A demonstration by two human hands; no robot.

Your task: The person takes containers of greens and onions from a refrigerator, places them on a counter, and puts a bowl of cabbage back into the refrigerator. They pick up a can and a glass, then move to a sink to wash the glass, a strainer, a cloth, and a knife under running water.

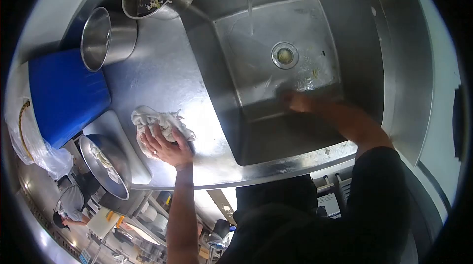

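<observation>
On the steel counter, my left hand (165, 146) presses down on a bunched white cloth (160, 116), its fingers bent over the folds. A ring shows on one finger. My right hand (299, 102) reaches into the steel sink (276, 22), low over the basin near its front wall. Motion smears its fingers, so I cannot tell what they hold. Ahead of that hand lies the round drain (285, 56), with pale scraps in its strainer. Small food bits (315, 73) and wet patches mark the basin floor. A thin stream of water (249, 2) falls at the back.
A steel pot with food scraps (170, 5) and another steel pot (120, 37) stand at the counter's back left. Left are a blue box-like object (69, 91), a plastic bag (44, 153), a white board (116, 136) and a steel bowl (120, 165). Another person (71, 210) is farther off.
</observation>
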